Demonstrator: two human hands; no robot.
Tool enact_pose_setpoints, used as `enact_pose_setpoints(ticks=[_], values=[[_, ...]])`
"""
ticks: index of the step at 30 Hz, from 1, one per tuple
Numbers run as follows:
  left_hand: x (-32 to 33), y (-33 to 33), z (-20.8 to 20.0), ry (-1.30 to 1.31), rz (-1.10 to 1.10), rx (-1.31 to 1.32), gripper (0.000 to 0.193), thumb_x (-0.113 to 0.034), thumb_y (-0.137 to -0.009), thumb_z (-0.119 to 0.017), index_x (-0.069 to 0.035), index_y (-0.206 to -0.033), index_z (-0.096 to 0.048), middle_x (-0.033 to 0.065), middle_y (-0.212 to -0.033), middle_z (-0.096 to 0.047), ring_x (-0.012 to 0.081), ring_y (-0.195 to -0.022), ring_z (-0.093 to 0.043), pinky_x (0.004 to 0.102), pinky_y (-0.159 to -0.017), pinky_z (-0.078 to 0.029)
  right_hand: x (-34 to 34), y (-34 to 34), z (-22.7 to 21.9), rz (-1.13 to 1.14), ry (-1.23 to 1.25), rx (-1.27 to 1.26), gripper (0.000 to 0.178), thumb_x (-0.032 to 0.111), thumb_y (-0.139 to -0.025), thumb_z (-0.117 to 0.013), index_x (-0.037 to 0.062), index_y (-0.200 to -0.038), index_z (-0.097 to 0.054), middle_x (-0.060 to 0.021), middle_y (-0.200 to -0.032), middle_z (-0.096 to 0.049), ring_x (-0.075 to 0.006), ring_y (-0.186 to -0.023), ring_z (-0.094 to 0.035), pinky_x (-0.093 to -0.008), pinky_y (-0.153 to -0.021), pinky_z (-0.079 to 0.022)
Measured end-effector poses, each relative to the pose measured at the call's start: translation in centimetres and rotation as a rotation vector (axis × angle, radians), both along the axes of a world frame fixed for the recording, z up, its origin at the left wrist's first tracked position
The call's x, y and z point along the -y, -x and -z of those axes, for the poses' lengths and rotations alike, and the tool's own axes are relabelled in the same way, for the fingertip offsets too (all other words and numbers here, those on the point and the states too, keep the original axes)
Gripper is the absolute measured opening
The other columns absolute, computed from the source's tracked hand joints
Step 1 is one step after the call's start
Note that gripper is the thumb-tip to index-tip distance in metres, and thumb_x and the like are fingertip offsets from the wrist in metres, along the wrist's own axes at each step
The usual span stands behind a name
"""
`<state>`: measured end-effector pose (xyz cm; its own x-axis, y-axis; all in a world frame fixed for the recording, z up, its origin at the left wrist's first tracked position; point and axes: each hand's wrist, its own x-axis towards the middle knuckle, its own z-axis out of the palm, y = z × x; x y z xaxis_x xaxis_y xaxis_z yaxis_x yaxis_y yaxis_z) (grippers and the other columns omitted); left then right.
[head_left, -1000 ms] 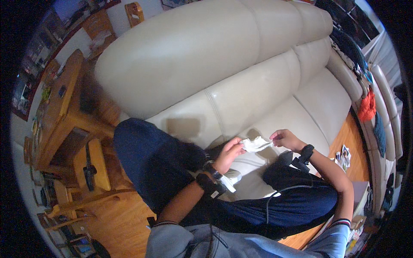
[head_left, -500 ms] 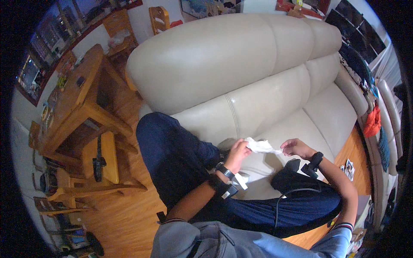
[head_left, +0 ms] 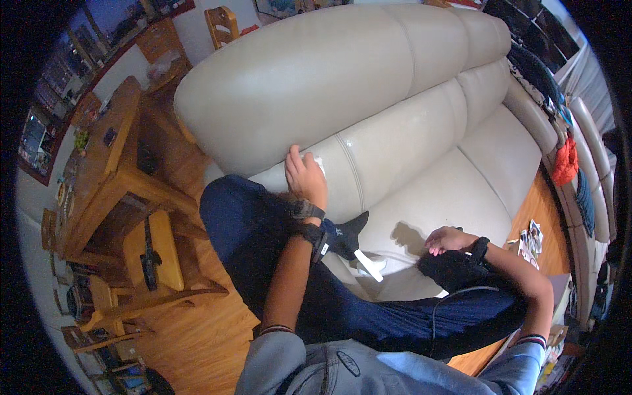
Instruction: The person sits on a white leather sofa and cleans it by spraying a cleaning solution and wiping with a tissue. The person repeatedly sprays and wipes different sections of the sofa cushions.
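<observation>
Left hand [head_left: 306, 178]: reaching far, over the sofa's backrest, fingers slightly bent with small gaps; whether it touches the leather is unclear.
White piece [head_left: 320, 164]: showing at the right side of the left hand, mostly hidden by it; I cannot tell whether the fingers grip it or only cover it.
Right hand [head_left: 447, 241]: to the right, above the seat, fingers loosely curled and part open, with nothing visible in them; the dark sock [head_left: 442, 271] is just below.
Wrists: dark straps on both.
Sofa [head_left: 296, 79]: beige, with stitched seams, filling the middle and far side.
White strip [head_left: 369, 266]: between the legs, near the other dark-socked foot [head_left: 351, 238].
Legs: dark blue trousers [head_left: 401, 322], bent, a grey cable [head_left: 434, 322] across the right one.
Left side: wooden table [head_left: 125, 141] and chair.
Right side: orange cloth [head_left: 565, 162], papers on the wooden floor.
</observation>
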<state>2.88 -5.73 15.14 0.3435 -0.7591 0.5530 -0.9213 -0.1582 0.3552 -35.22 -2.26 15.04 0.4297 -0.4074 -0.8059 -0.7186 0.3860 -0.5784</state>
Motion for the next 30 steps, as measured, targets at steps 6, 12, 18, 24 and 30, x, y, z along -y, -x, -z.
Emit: enact_pose_setpoints(ticks=[6,12,18,24,30], values=[[-3.0,1.9,2.9,-0.013,-0.112,0.068,0.030,-0.013,-0.082,-0.055,-0.014,-0.112,-0.055,0.0123,-0.125,-0.040,0.0314,-0.114,-0.040,0.0460,-0.094,-0.035,0.9,0.1,-0.3,0.013,0.107,0.028,0.022,0.011,-0.088,-0.052,-0.0040,-0.104,-0.058,-0.0052,-0.083,-0.062,-0.0117,-0.072,-0.058,-0.0244,-0.065,-0.049],[-2.1,-0.7,3.3,-0.018,0.070,-0.017,0.016,-0.013,-0.084,-0.048,-0.011,-0.096,-0.060,0.0056,-0.100,-0.056,0.0264,-0.094,-0.052,0.0402,-0.083,-0.042,1.1,0.0,0.0,-0.004,0.118,-0.017,0.023,0.010,-0.088,-0.051,-0.0045,-0.104,-0.057,-0.0054,-0.083,-0.062,-0.0121,-0.072,-0.058,-0.0254,-0.065,-0.049],[-1.8,-0.7,3.8,-0.055,0.141,-0.064,0.019,-0.009,-0.084,-0.045,-0.008,-0.096,-0.059,0.0093,-0.098,-0.057,0.0277,-0.090,-0.054,0.0374,-0.077,-0.046,0.6,0.0,0.7,-0.032,0.076,0.001,0.024,0.010,-0.087,-0.052,-0.0047,-0.105,-0.057,-0.0061,-0.082,-0.061,-0.0126,-0.073,-0.058,-0.0248,-0.066,-0.049],[-2.6,0.4,4.4,-0.288,0.271,0.028,0.018,-0.005,-0.082,-0.046,-0.003,-0.095,-0.058,0.0120,-0.095,-0.057,0.0291,-0.091,-0.054,0.0371,-0.078,-0.047,0.3,-0.5,0.0,-0.095,0.110,-0.063,0.024,0.011,-0.085,-0.055,-0.0037,-0.103,-0.059,-0.0085,-0.087,-0.063,-0.0160,-0.077,-0.060,-0.0271,-0.070,-0.050],[-2.5,1.1,2.6,-0.203,0.435,-0.095,0.015,-0.003,-0.079,-0.049,-0.003,-0.088,-0.061,0.0126,-0.090,-0.058,0.0297,-0.089,-0.055,0.0371,-0.078,-0.046,-2.0,-2.7,-2.2,-0.362,0.307,-0.009,0.063,0.015,-0.070,-0.069,0.0024,-0.126,-0.043,-0.0187,-0.102,-0.059,-0.0294,-0.091,-0.059,-0.0357,-0.083,-0.047]])
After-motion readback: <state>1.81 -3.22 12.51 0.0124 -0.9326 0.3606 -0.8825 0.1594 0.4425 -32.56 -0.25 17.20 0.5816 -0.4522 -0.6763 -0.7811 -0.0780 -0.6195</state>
